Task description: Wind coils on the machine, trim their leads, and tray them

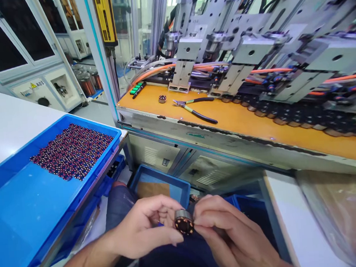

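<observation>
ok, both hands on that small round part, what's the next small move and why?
Probably rotate the round part slightly: left hand and right hand pinch it from opposite sides, and only its coil face shows, so the rest is unseen.

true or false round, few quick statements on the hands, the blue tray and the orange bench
1. Both the left hand and the right hand pinch the small round part. True.
2. The pliers lie on the orange bench. True.
3. The blue tray is packed edge to edge. False: the small parts cluster at its far end; the near end is bare.
4. A lone round piece sits in the blue bin. False: it sits on the orange bench, left of the pliers.
</observation>
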{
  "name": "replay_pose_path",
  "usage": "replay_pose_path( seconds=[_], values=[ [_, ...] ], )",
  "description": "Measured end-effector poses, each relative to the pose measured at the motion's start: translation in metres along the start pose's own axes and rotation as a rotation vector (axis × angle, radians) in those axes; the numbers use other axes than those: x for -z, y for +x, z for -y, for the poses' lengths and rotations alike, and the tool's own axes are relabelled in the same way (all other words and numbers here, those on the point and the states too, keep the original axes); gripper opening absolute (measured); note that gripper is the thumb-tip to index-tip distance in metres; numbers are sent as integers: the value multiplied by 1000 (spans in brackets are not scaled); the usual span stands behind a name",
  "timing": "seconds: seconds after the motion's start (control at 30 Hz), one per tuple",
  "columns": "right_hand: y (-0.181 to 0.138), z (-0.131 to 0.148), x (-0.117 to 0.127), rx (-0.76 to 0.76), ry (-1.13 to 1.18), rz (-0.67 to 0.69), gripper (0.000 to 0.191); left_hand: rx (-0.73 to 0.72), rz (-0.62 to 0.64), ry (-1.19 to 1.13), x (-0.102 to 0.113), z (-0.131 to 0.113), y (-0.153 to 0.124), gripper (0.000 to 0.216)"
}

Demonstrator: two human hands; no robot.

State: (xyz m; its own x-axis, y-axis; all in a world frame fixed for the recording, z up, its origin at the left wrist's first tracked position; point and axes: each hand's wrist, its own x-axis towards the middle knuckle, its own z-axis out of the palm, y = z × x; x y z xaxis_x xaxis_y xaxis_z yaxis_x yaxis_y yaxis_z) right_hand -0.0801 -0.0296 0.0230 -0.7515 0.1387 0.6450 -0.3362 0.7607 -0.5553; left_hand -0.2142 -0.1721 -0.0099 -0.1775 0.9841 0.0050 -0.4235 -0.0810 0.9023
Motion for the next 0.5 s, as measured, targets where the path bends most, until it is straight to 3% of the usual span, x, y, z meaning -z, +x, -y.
replay_pose_path(
  seconds=[0.17,0.3,0.4,0.5],
  values=[
    [-2,0,-2,10,-108,-38,10,-84,-69,23,-3,3,-1,22],
    [-2,-1,-4,5,-193,-84,9,-250,-64,30,-2,1,2,29],
    [-5,-2,2,9,-186,-37,10,-356,-45,19,-1,0,5,19],
    [-24,-13,6,45,-143,25,14,-395,2,-161,-1,8,8,33]
  ],
)
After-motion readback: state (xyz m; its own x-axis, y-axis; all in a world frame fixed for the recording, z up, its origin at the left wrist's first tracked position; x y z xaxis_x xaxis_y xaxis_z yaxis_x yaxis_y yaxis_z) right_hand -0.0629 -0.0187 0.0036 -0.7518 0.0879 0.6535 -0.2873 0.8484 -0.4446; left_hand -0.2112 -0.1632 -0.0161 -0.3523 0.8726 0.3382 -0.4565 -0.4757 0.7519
